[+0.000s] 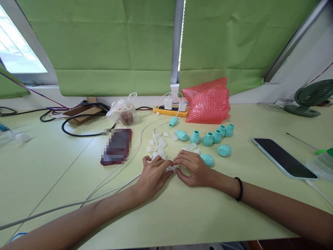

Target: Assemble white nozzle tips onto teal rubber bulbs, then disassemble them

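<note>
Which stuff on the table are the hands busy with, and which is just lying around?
In use: left hand and right hand pinch a white piece; loose white bits and teal parts beside them.
Lying about: phone, pink bubble wrap, fan, power strip, plastic bag.

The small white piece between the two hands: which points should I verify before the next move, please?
1. Left hand and right hand both pinch the small white piece: ok.
2. Which way the piece faces: cannot tell, fingers cover it.
3. Teal piece lies right beside the right hand, in reach: ok.
4. White cable runs close past the left hand and could snag: not ok.
5. Phone lies well apart from both hands: ok.
</note>
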Motion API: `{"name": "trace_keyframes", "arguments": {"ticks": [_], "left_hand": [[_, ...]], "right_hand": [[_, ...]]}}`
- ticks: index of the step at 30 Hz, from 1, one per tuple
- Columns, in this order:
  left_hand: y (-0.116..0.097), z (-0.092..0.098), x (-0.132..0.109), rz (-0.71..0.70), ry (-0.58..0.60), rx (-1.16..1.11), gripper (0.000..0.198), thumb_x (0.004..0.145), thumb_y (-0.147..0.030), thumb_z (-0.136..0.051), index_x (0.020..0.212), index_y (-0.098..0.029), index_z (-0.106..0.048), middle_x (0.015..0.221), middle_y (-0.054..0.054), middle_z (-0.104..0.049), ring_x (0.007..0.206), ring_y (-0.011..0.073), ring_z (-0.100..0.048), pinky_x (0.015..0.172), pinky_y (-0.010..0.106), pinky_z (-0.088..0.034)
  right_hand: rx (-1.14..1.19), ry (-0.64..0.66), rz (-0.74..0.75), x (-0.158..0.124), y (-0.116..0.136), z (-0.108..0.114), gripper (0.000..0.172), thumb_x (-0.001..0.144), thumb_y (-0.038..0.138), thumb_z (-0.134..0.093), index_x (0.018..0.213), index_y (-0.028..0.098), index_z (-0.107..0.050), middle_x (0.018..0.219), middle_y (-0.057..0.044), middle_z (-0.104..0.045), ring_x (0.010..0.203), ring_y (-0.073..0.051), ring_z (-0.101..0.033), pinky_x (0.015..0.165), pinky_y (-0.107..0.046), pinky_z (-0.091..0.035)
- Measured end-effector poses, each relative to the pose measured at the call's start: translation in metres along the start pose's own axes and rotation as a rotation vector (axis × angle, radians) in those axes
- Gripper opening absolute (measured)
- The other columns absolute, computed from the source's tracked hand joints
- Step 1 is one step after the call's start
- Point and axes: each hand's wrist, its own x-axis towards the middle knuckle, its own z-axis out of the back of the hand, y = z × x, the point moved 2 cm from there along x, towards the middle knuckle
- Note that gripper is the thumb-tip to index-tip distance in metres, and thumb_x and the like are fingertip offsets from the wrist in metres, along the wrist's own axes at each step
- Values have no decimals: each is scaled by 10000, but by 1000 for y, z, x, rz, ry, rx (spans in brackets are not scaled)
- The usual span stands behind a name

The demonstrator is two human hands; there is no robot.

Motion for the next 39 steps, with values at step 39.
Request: {"name": "trace_keyframes", "arguments": {"ticks": [39], "left_hand": [[-3,2,0,-55,-6,73,152,818,-177,-403,878,-217,-537,758,0,-605,771,160,-519,725,348,-208]], "right_hand": [[-252,40,22,3,-4,4,85,729,174,-472,673,156,-534,660,-44,-560,681,-161,-474,600,-301,-365]]}}
